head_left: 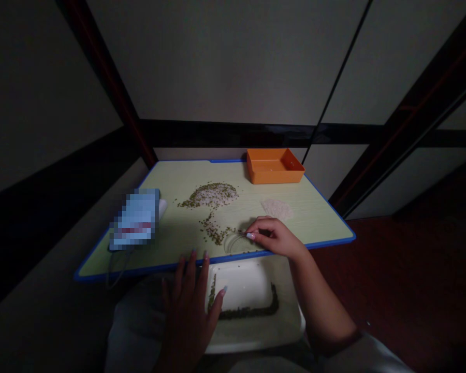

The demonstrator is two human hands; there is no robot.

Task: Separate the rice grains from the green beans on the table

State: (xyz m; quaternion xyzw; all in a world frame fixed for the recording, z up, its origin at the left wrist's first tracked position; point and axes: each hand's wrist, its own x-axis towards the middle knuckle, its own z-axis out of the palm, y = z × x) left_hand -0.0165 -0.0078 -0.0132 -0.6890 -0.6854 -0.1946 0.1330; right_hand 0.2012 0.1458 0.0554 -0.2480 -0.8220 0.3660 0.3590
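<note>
My right hand [272, 235] pinches a thin, clear, curved piece [233, 240] low over the table; I cannot make out its exact kind. Just left of it lies a small scatter of green beans and pale grains [214, 230]. Farther back spreads a larger mixed pile [213, 195] of the same. Beyond my right hand sits a heap of pale grains only [277, 208]. My left hand [194, 305] has its fingers spread, at the table's near edge and over the left side of a white basin [252, 336]. Green beans [248, 312] line the basin's bottom edges.
An orange box [275, 176] stands at the table's back right. On the left lies a blurred light-blue object [135, 220] with a cord hanging below it. The light yellow table [310, 223] has a blue rim, and panelled walls rise behind it.
</note>
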